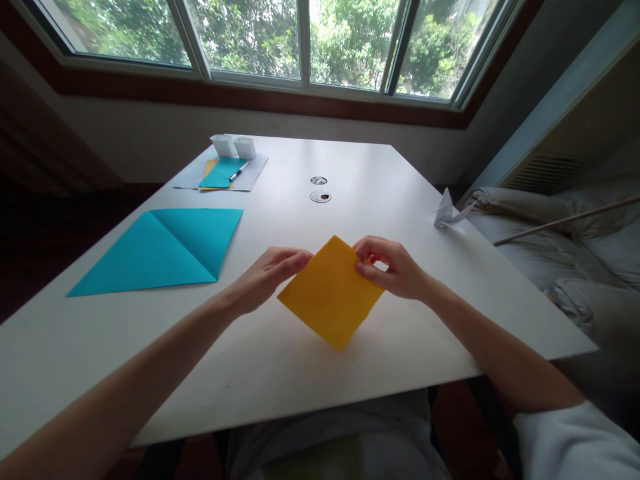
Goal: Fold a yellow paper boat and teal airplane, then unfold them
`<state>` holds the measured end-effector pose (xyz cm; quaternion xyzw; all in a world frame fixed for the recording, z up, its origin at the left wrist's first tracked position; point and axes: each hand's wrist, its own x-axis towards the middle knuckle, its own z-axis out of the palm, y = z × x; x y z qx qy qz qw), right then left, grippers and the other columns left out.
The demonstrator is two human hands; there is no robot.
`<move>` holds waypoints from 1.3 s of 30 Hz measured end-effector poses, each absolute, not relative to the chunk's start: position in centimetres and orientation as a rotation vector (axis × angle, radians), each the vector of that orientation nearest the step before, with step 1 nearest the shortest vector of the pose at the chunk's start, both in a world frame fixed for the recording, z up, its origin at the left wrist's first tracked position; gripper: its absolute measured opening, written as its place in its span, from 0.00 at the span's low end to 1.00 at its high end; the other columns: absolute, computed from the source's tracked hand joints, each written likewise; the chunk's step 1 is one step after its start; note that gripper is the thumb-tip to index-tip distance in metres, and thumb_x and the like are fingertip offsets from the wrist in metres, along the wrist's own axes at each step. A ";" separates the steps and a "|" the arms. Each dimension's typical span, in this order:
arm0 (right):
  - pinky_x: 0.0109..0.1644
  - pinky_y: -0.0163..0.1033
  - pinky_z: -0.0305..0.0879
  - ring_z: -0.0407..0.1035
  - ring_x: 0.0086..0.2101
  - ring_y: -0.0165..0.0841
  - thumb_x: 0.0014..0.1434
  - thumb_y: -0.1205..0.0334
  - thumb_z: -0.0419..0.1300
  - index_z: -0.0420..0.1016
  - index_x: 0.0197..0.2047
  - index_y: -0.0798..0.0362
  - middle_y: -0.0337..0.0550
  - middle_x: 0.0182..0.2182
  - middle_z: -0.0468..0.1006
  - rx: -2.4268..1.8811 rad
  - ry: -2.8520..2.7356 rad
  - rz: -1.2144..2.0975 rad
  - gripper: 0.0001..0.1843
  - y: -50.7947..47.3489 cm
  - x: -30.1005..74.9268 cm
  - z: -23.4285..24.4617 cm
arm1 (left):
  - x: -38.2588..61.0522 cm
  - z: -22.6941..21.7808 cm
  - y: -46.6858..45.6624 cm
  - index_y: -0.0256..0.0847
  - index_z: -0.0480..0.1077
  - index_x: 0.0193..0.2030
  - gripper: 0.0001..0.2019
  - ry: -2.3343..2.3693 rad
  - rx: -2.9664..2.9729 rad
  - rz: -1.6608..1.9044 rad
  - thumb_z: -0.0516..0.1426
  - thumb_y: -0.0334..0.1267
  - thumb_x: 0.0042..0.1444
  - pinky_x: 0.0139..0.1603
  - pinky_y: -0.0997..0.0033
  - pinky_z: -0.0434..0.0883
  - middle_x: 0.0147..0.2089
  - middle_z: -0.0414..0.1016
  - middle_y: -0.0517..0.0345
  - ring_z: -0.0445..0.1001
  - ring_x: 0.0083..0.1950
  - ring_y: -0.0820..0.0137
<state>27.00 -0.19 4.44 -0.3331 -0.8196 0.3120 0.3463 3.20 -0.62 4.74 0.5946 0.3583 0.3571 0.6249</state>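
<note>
A yellow square of paper (333,293), perhaps folded in layers, is held up with one corner pointing toward me, over the front of the white table. My left hand (273,273) grips its upper left edge, thumb along the edge and fingers partly hidden behind the paper. At the upper right edge, my right hand (387,263) pinches the paper between thumb and curled fingers. Left of my left hand, a large teal paper sheet (170,250) lies on the table with a diagonal crease.
At the back left of the white table (280,393), two small white paper boxes (233,147) stand by stacked paper (220,173) with a pen (239,171) on it. A folded white paper crane (447,213) sits near the right edge. Round metal fittings (320,197) are set in the tabletop.
</note>
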 end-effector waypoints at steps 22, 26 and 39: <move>0.32 0.34 0.65 0.67 0.28 0.27 0.54 0.61 0.58 0.73 0.39 0.51 0.40 0.31 0.75 -1.215 -2.072 0.994 0.08 1.2 26.8 -0.4 | 4.0 -0.5 0.0 0.46 0.71 0.45 0.13 1.260 2.451 0.663 0.52 0.37 0.55 0.57 0.48 0.58 0.60 0.60 0.49 0.55 0.62 0.53; 0.37 0.36 0.63 0.65 0.30 0.29 0.55 0.65 0.56 0.73 0.39 0.51 0.39 0.31 0.75 -1.156 -2.304 0.638 0.08 1.0 26.8 -0.4 | 4.2 -1.3 -0.4 0.47 0.64 0.55 0.18 1.145 2.623 0.460 0.47 0.38 0.59 0.60 0.50 0.53 0.60 0.63 0.50 0.55 0.63 0.57; 0.61 0.52 0.49 0.51 0.60 0.39 0.63 0.58 0.46 0.56 0.62 0.53 0.49 0.60 0.60 -1.084 -2.713 0.266 0.24 0.0 26.2 -1.3 | 5.0 -1.3 -1.5 0.32 0.36 0.68 0.44 1.303 2.712 -0.076 0.34 0.65 0.54 0.64 0.48 0.41 0.69 0.35 0.45 0.37 0.69 0.56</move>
